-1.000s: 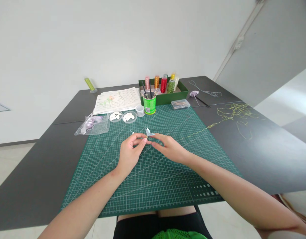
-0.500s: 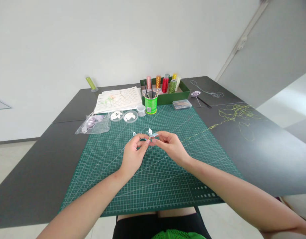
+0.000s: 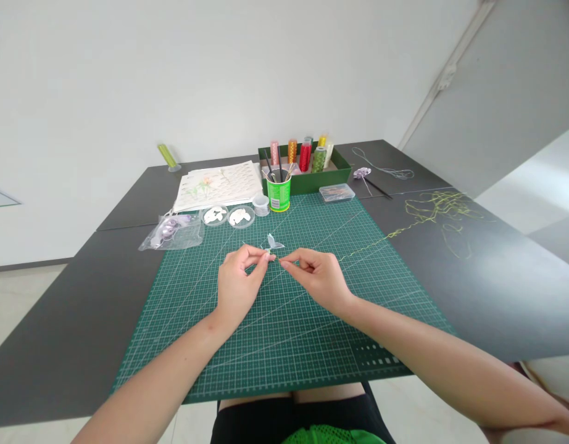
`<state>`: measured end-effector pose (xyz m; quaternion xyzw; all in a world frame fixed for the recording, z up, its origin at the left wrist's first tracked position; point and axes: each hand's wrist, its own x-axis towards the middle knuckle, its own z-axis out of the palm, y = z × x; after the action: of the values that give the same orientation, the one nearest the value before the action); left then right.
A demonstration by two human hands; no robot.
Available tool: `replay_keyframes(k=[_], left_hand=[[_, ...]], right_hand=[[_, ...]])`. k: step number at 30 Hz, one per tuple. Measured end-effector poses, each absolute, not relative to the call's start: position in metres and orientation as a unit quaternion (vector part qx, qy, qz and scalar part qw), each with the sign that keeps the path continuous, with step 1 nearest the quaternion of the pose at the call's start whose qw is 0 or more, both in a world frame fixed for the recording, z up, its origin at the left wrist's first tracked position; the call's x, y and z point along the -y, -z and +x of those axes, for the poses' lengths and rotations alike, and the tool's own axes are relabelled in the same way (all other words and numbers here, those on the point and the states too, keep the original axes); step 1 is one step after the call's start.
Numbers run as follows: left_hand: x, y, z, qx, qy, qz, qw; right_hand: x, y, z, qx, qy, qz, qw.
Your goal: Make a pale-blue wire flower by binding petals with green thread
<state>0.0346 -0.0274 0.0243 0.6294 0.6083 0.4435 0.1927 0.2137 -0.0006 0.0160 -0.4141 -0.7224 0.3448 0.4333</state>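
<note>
From the wearer's head, the left hand (image 3: 238, 277) and right hand (image 3: 324, 280) are viewed nearby, forward and down, the wall (image 3: 220, 80) included beyond.

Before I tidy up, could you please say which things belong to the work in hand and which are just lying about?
Apparently in use:
pale petals at left fingers
yellowish thread toward right fingers
cutting mat

Probably idle:
purple flower
clear case
papers
</note>
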Motion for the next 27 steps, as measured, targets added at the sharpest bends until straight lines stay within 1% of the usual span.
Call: replay_keyframes(k=[4, 8, 14, 20, 27], left_hand=[[0.025, -0.028, 0.034, -0.612, -0.441, 0.634, 0.173], [0.023, -0.030, 0.033, -0.614, -0.421, 0.651, 0.148], [0.020, -0.026, 0.033, -0.594, -0.338, 0.720, 0.122], [0.024, -0.024, 0.032, -0.543, -0.266, 0.793, 0.083], [0.029, -0.024, 0.034, -0.486, -0.275, 0.825, 0.083]], right_hand=[[0.004, -0.021, 0.218, 0.780, -0.242, -0.385, 0.430], [0.003, -0.027, 0.223, 0.828, -0.134, -0.317, 0.444], [-0.004, -0.033, 0.232, 0.858, -0.004, -0.242, 0.453], [-0.011, -0.032, 0.237, 0.860, 0.045, -0.213, 0.462], [-0.019, -0.029, 0.238, 0.849, 0.042, -0.241, 0.469]])
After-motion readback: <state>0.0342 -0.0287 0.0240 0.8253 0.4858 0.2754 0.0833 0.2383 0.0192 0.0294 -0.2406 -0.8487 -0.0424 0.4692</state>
